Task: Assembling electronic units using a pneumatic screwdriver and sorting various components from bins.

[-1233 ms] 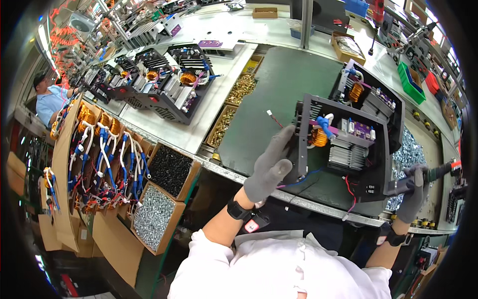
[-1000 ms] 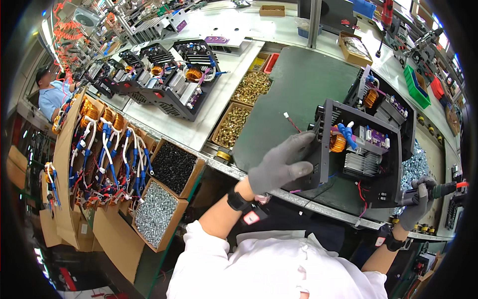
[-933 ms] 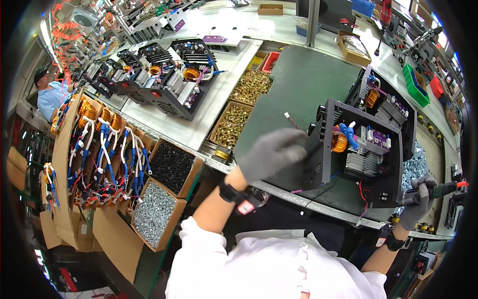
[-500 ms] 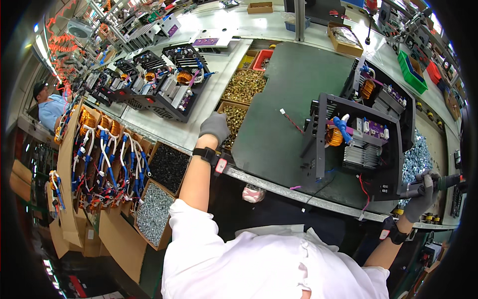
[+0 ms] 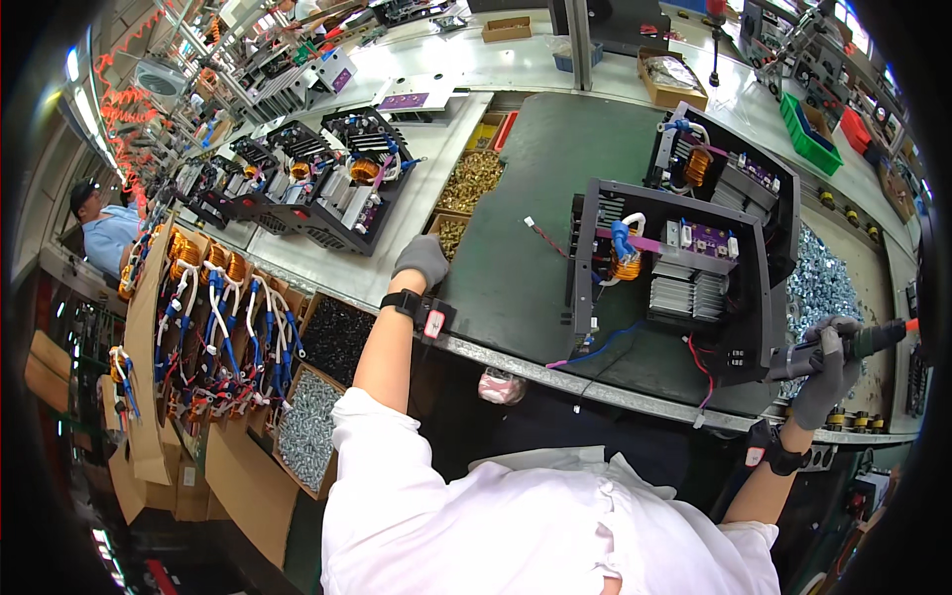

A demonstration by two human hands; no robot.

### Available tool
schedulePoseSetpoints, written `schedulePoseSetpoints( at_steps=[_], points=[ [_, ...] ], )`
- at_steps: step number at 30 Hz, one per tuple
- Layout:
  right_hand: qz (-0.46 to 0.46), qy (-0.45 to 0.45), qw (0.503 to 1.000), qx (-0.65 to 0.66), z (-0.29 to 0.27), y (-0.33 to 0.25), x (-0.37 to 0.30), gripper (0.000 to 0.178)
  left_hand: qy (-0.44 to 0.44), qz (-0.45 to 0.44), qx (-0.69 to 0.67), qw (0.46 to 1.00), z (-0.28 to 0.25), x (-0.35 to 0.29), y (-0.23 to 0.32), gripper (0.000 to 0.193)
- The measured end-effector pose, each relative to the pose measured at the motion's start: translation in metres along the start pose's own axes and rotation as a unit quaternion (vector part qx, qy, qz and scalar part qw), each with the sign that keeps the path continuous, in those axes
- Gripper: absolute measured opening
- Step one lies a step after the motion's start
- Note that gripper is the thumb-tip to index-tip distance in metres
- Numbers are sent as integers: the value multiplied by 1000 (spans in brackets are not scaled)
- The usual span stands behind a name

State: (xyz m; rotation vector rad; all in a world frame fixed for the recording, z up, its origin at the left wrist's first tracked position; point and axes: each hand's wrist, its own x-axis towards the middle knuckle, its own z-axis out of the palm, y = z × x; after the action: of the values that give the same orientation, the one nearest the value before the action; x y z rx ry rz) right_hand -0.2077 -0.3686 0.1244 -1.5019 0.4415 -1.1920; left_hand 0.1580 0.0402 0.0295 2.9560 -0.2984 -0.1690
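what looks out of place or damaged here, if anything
A red lead and a thin dark lead by the near black chassis trail loose to the bench's front edge, their white plugs seemingly connected to nothing, so they might snag. No clear damage shows.

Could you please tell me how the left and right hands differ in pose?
The right hand grips a dark tool; the left hand is at the brass-coloured fasteners. The right hand's fingers show, curled; the left hand's are mostly hidden. Both wear grey gloves.
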Motion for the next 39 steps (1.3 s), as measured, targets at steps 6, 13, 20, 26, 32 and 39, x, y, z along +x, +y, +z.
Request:
schedulePoseSetpoints(
  at_steps=[6,13,20,26,32,39],
  points=[
    [-8,-49,999,-14,17,-6,-5,14,-23,-118,-461,879,-5,5,-16,21],
    [-21,-43,999,-3,23,-5,-8,14,-11,-142,-898,417,0,-14,-27,19],
    [-19,-42,999,20,30,-3,-17,26,-199,34,-966,161,-18,-61,-5,20],
    [91,-30,989,112,59,17,-61,45,-111,33,-902,415,-34,-130,37,24],
    [44,1,979,200,51,4,-64,33,-248,42,-790,559,-53,-207,91,27],
    [-162,-13,939,301,47,-70,-39,46,-427,65,-769,472,-51,-211,159,43]
  ],
)
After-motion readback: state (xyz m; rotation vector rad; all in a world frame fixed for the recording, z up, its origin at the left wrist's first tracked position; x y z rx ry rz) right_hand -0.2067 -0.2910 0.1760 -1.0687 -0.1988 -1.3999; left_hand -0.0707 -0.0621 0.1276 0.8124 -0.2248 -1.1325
